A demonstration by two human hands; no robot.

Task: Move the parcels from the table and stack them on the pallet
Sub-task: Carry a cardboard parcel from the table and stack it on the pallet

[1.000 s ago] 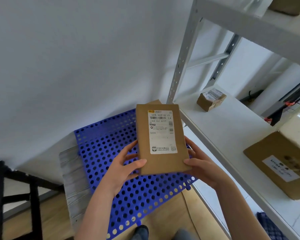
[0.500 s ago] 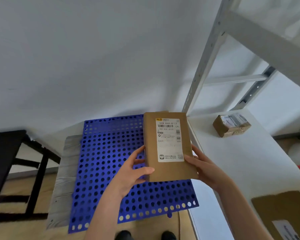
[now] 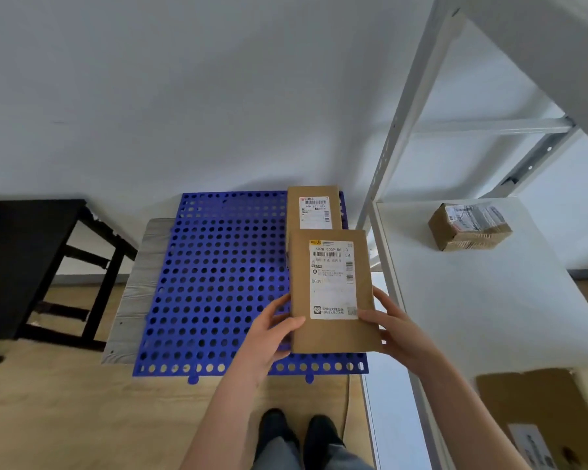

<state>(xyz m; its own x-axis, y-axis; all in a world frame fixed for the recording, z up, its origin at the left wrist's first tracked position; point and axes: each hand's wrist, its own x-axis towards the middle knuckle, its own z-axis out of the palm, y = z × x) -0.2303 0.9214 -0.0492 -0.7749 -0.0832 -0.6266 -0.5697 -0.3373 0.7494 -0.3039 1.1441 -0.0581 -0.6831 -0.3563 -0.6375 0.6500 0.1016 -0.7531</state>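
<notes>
I hold a flat brown parcel (image 3: 333, 293) with a white shipping label over the right side of the blue perforated pallet (image 3: 218, 283). My left hand (image 3: 269, 334) grips its lower left edge, thumb on top. My right hand (image 3: 394, 330) grips its lower right edge. A second flat brown parcel (image 3: 314, 206) lies on the pallet's far right corner, just beyond the held one. A small taped parcel (image 3: 469, 225) sits on the white table (image 3: 489, 300) to the right. A larger cardboard parcel (image 3: 537, 412) lies at the table's near edge.
The pallet lies on a grey wooden board (image 3: 133, 300) on the wood floor against the white wall. A black table (image 3: 24, 259) stands at left. A white metal shelf post (image 3: 398, 130) rises between pallet and table. My feet (image 3: 299, 425) are just before the pallet.
The view has swung down and left over the pallet. The held parcel has moved lower and toward the pallet's right side, and the second parcel at the far corner has come into view.
</notes>
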